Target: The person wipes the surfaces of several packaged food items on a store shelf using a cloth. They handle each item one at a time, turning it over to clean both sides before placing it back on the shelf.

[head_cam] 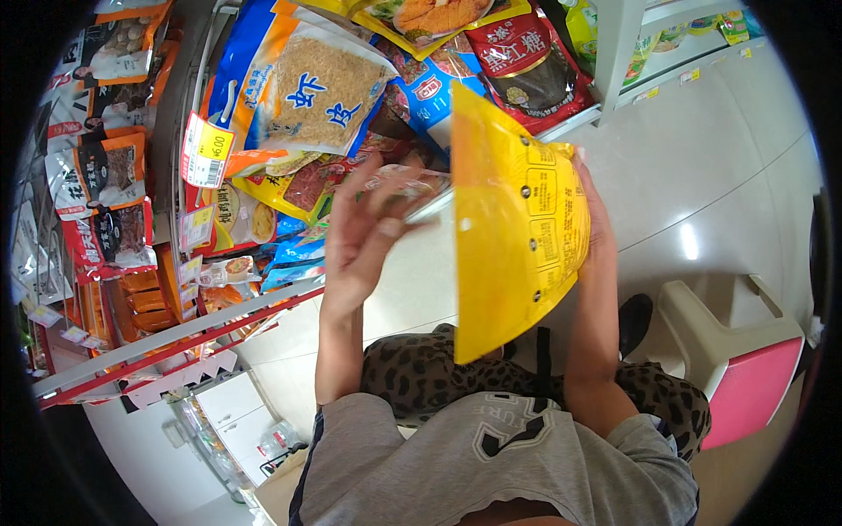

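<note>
My right hand (595, 204) grips a large yellow plastic food bag (516, 230) by its far side, with printed panels facing up. To the left of the bag, my left hand (375, 227) is raised with its fingers apart, blurred, in front of the shelf. Beyond it lie heaped packets: a blue and white bag of dried shrimp skin (322, 98), a red bag of dark brown sugar (526, 66), a blue packet (427, 92) and a yellow packet with reddish contents (296, 194). A clear wrapper shows behind my left fingers.
A metal shelf rail (197, 325) with price tags (209, 151) runs along the left. Hanging snack packets (108, 171) are further left. A white shelf post (618, 59) stands at upper right. A beige and pink plastic stool (750, 394) is at my right; cabinets (233, 421) stand lower left.
</note>
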`<state>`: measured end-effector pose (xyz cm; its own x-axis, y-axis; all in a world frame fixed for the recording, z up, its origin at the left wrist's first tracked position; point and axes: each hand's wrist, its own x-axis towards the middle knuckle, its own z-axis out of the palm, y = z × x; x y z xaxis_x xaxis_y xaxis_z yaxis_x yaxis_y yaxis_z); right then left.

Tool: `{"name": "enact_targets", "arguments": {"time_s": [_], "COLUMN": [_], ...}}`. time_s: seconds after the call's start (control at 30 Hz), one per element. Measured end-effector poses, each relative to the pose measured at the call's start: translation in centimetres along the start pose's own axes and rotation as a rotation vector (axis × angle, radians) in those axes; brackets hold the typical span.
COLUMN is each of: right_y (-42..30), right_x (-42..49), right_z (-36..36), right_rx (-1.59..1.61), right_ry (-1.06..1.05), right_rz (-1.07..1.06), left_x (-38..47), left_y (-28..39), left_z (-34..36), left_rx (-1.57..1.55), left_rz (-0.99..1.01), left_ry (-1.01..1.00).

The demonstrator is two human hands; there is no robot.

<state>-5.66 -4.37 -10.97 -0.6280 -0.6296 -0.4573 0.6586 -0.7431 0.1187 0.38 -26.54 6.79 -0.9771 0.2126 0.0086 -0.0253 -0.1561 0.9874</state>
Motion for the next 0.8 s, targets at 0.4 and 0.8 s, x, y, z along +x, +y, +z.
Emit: {"name": "enact_targets", "arguments": {"time_s": [0.4, 0.8], "right_y": [8.2, -0.2], "right_x": [0.2, -0.9], "right_z": [-0.5, -1.3], "right_rx": [-0.146, -0.117], "right_ry": [-0.084, -0.18], "right_rz": [0.006, -0.348], "left_x": [3.5, 1.5], "left_y": [-5.2, -8.1], "left_z": [-0.7, -1.7], "left_rx": [0.535, 0.147], "left_rz": [-0.43, -0.295], "left_ry": [-0.249, 0.227]}}
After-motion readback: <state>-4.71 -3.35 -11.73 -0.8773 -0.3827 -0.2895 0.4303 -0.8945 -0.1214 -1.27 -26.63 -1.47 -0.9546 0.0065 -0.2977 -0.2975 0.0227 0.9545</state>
